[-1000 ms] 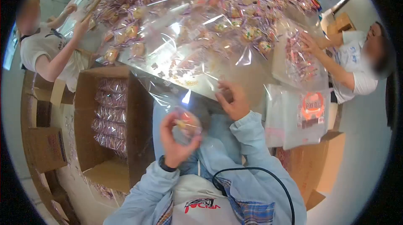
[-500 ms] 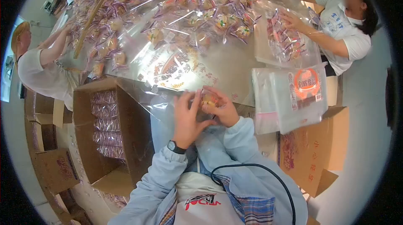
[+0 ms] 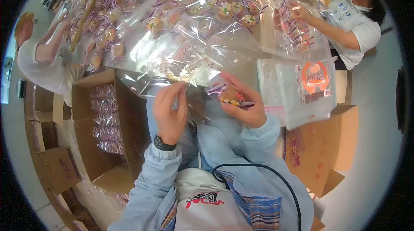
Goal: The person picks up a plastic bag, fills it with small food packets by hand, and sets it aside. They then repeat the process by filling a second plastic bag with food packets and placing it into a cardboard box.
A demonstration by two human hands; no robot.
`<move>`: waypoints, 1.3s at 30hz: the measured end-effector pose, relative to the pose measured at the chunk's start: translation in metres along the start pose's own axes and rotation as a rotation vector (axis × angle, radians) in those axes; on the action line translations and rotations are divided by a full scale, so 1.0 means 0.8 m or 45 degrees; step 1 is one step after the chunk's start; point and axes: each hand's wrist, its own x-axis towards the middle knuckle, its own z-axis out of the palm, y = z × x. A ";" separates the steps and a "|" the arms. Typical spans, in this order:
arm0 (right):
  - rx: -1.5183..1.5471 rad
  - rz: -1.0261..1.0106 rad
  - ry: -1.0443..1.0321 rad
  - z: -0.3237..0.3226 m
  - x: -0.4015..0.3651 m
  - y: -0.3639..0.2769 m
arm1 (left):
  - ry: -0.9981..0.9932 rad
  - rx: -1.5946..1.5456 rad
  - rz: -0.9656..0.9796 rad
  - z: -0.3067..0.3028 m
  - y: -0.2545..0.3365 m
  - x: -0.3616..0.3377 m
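Note:
My right hand (image 3: 253, 111) grips a small wrapped pastry (image 3: 231, 94), its purple-edged packet showing between thumb and fingers. To the left, my left hand (image 3: 169, 112), with a watch at the wrist, has its thumb and fingers pinched at the near edge of a large transparent plastic bag (image 3: 148, 78). The bag is spread over the table's front, and printed lettering shows on it. Just beyond lie several wrapped pastries (image 3: 226, 12), some seen through the film.
A cardboard box (image 3: 131, 123) holding rows of packets stands at my left. Flat printed bags (image 3: 297, 91) lie at the right, above another carton (image 3: 319, 144). A co-worker (image 3: 353, 24) at the right handles a filled bag (image 3: 295, 32); another person (image 3: 43, 67) works at the left.
My hands have moved apart. The right has gone right with the wrapped pastry, now more visible; the left has moved left and up to the bag's edge.

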 end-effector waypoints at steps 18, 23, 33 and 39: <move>-0.210 -0.411 0.205 0.149 0.197 0.088 | 0.048 0.107 0.203 -0.001 0.029 0.011; -0.433 -0.642 0.457 0.140 0.212 0.077 | 0.305 0.305 -0.074 -0.019 0.020 0.003; -0.660 -1.232 0.390 0.138 0.206 0.004 | 0.255 -0.207 -0.090 -0.029 0.007 0.000; -0.835 -1.149 0.101 0.127 0.238 0.008 | 0.168 -0.494 -0.290 -0.059 0.016 -0.011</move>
